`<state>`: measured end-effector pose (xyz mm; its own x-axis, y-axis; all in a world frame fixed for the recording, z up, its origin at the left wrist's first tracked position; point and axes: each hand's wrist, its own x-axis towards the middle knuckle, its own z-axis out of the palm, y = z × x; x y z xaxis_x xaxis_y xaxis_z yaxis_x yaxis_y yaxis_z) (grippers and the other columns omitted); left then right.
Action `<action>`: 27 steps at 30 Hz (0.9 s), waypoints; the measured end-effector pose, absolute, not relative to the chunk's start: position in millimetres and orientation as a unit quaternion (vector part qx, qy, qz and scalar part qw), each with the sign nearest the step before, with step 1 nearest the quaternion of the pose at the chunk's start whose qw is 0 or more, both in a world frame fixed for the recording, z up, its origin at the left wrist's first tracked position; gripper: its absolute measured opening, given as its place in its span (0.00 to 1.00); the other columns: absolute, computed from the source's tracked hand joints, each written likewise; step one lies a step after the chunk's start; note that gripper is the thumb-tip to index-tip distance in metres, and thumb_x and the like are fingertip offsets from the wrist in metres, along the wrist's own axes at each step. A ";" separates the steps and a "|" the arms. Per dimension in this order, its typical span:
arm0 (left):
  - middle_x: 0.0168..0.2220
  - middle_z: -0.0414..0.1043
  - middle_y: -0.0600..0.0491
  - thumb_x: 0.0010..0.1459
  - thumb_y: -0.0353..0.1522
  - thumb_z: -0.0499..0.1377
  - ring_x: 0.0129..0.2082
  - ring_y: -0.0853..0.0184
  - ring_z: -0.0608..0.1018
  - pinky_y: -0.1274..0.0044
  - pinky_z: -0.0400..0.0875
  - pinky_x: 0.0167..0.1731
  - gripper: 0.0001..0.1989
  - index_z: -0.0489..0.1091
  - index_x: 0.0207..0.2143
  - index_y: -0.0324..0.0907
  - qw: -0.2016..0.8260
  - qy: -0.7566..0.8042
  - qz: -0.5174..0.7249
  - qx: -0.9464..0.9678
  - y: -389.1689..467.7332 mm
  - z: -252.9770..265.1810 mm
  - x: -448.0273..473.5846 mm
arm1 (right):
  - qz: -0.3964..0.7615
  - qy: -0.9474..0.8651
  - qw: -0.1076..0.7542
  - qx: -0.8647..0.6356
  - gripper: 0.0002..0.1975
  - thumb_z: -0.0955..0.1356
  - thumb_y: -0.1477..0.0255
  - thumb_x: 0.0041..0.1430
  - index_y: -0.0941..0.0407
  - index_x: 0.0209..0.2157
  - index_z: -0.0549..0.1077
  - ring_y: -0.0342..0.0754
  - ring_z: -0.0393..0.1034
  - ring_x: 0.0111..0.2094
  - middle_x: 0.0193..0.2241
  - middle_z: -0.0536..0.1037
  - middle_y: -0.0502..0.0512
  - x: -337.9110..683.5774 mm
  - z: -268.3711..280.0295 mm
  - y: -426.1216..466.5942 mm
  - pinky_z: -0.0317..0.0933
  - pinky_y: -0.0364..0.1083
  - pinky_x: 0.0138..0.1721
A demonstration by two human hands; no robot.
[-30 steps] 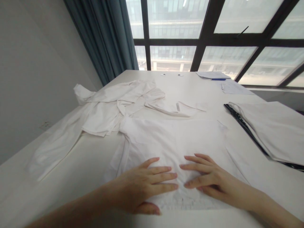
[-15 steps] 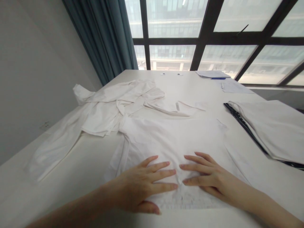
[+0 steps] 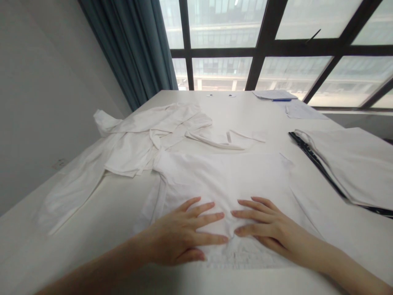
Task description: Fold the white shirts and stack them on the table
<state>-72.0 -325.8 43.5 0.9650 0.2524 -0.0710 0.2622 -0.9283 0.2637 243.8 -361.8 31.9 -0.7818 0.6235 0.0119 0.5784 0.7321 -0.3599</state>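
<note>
A white garment (image 3: pixel 227 176) lies spread on the white table in front of me, its near hem close to the table's front. My left hand (image 3: pixel 184 233) rests flat on its lower left part with the fingers spread. Across from it, my right hand (image 3: pixel 267 225) lies on the lower right part, fingers apart and pointing inward. Creases run through the cloth between the two hands. Neither hand grips anything. The cloth under the palms is hidden.
Another white garment (image 3: pixel 132 143) lies rumpled at the left, touching the spread one. At the right sits a folded white cloth (image 3: pixel 353 164) over a black patterned item (image 3: pixel 325 172). Papers (image 3: pixel 273 94) and a blue pen (image 3: pixel 281 100) lie at the far end of the table (image 3: pixel 110 205).
My left hand has shifted slightly up and to the left over the cloth. My right hand has barely moved. The garments lie as before.
</note>
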 end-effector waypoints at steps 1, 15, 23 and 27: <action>0.69 0.50 0.54 0.66 0.43 0.52 0.68 0.53 0.55 0.57 0.44 0.65 0.25 0.56 0.65 0.59 0.131 0.135 -0.015 0.982 -326.1 43.7 -71.8 | 0.168 -0.927 0.065 -0.328 0.19 0.61 0.67 0.70 0.37 0.58 0.66 0.47 0.50 0.67 0.64 0.63 0.41 243.7 31.3 -361.9 0.47 0.57 0.65; 0.70 0.45 0.51 0.57 0.55 0.57 0.68 0.47 0.53 0.53 0.46 0.64 0.36 0.54 0.65 0.61 0.151 0.120 0.008 0.981 -323.6 41.1 -78.1 | 0.132 -0.934 0.016 -0.330 0.35 0.61 0.54 0.66 0.43 0.69 0.44 0.57 0.42 0.69 0.69 0.46 0.51 248.5 33.6 -367.5 0.45 0.65 0.65; 0.70 0.47 0.50 0.66 0.51 0.46 0.68 0.55 0.53 0.57 0.42 0.66 0.32 0.50 0.68 0.52 0.150 0.212 0.018 0.966 -306.9 33.9 -91.6 | 0.106 -0.878 0.087 -0.459 0.27 0.59 0.60 0.69 0.46 0.67 0.54 0.53 0.50 0.67 0.67 0.55 0.53 267.5 21.4 -352.3 0.47 0.61 0.65; 0.70 0.44 0.51 0.64 0.52 0.50 0.69 0.52 0.49 0.56 0.40 0.65 0.34 0.48 0.68 0.54 0.106 0.245 0.008 0.964 -301.9 26.6 -97.3 | 0.026 -0.842 0.098 -0.529 0.26 0.58 0.58 0.69 0.47 0.65 0.58 0.53 0.49 0.67 0.67 0.58 0.52 277.8 9.8 -346.5 0.49 0.60 0.64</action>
<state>-97.3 -301.9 26.6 0.8795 0.4744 -0.0369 0.4711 -0.8573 0.2073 277.8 -346.5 9.8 -0.4210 0.8967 0.1369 0.8865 0.4386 -0.1471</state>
